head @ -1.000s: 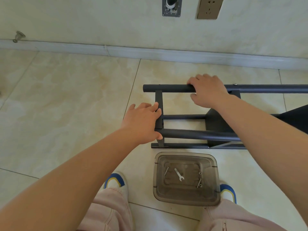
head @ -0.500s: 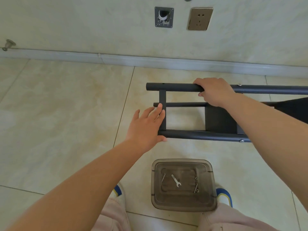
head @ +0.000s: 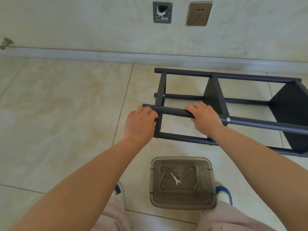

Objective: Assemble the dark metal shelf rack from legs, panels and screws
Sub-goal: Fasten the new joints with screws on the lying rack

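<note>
Left fingers (head: 150, 112): they are curled over the near upper leg close to its left end, pressed together, and they touch the tube; the thumb is hidden, so a full grasp around the tube cannot be confirmed.
Left hand (head: 140, 124): it comes from the lower left, the palm facing down, just beside the corner where the end panel meets the leg.
Shelf rack (head: 215, 95): it is dark metal and it lies on its side on the floor tiles, near the wall; its length runs from the middle of the view out past the right edge.
Near upper leg (head: 173, 111): a round dark tube, raised above the floor, with both hands on it.
Right fingers (head: 194, 108): they are wrapped over the same tube, close together, a little to the right of the left hand.
Right hand (head: 205, 119): it rests on the leg just left of a silver screw (head: 228, 119).
Shelf panels: one panel (head: 214, 95) stands on its edge behind the right hand; another panel (head: 290, 104) is further right.
Plastic bin (head: 181, 202): it is grey and see-through, and it stands on the floor between the two shoes, in front of the rack and apart from it.
Bin content: a small wrench (head: 175, 178) and some screws (head: 196, 185).
Wall: an open box (head: 162, 12) and a socket (head: 199, 13).
</note>
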